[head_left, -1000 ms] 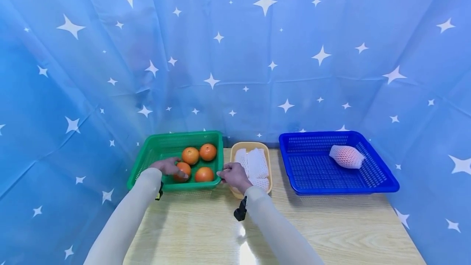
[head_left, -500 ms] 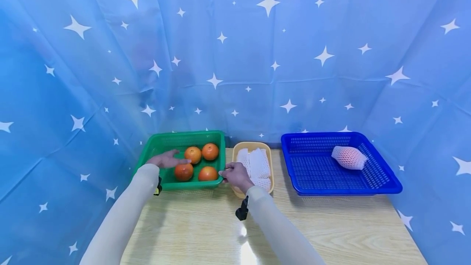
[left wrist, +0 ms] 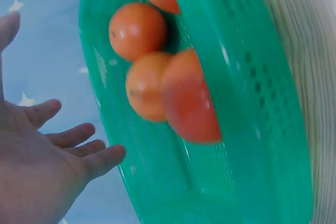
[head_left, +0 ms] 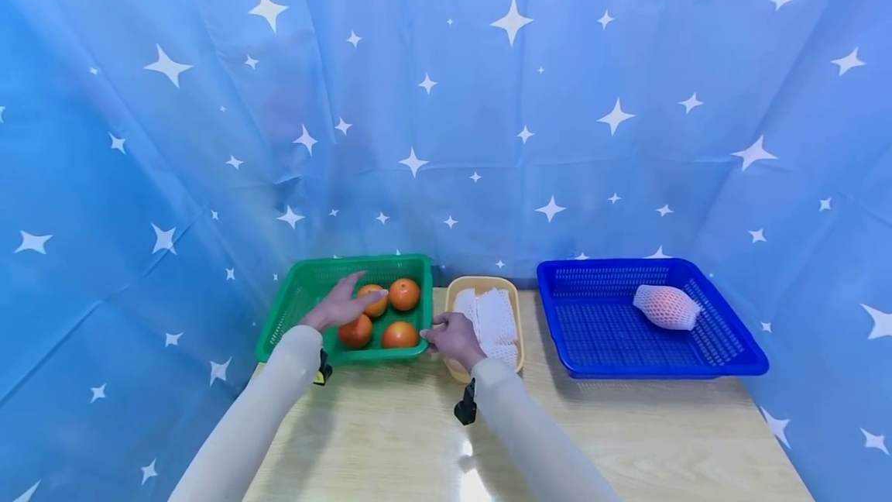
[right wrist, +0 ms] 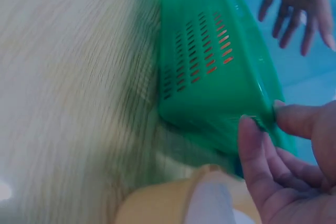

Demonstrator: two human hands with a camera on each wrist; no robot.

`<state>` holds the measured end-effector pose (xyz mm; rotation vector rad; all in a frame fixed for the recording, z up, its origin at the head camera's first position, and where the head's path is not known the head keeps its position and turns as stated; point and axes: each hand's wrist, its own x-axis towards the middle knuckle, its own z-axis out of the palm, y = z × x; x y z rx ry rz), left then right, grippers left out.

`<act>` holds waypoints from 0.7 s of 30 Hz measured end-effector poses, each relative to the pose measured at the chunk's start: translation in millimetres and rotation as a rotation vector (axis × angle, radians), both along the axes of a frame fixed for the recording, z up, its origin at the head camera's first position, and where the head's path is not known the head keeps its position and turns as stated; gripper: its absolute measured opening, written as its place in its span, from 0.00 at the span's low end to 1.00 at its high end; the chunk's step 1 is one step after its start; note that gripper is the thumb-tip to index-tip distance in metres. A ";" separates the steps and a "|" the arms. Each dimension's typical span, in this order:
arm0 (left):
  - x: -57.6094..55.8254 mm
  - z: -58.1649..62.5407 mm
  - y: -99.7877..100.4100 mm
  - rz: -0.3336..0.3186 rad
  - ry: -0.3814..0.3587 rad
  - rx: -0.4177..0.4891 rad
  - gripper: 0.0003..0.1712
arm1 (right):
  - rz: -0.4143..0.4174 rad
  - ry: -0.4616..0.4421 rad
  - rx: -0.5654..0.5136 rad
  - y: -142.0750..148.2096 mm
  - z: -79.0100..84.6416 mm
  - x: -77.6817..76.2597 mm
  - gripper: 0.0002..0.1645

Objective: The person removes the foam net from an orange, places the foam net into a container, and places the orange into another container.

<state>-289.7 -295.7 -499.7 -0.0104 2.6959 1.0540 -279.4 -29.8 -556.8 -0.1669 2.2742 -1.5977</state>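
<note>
My left hand [head_left: 343, 306] hovers over the green basket [head_left: 379, 357] with its fingers spread, holding nothing. Below it are several oranges; one orange [head_left: 355, 331] lies at the front left, partly covered by the hand in the head view. Another orange [head_left: 400, 335] is by the front right corner, and a third orange [head_left: 404, 294] sits at the back. In the left wrist view the palm and fingers [left wrist: 107, 158] are apart from the fruit. My right hand [head_left: 456, 337] pinches the basket's right rim near the front corner, thumb and fingertips meeting there in the right wrist view.
Right of the green basket, a small beige basket [head_left: 518, 308] holds white foam net sleeves [head_left: 496, 316]. Farther right stands a blue basket [head_left: 585, 339] with one foam-netted fruit [head_left: 667, 307]. A blue star-patterned curtain [head_left: 474, 138] hangs behind the wooden table [head_left: 390, 432].
My left hand has let go of the front left orange, risen above it and moved right and back, fingers spreading. My right hand has stayed at the basket's rim. The head view has shifted slightly.
</note>
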 end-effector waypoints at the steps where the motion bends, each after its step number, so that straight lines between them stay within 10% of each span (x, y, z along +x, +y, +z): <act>1: 1.4 -1.4 4.6 0.003 0.018 0.004 0.59 | 0.014 0.015 0.021 1.6 0.6 1.3 0.30; 8: 12.5 -5.6 41.2 0.020 0.111 0.049 0.52 | 0.132 0.238 0.164 23.4 13.9 5.9 0.28; 21: 34.9 -9.0 121.1 0.042 0.251 0.261 0.45 | 0.106 0.505 0.364 100.5 48.8 -6.4 0.33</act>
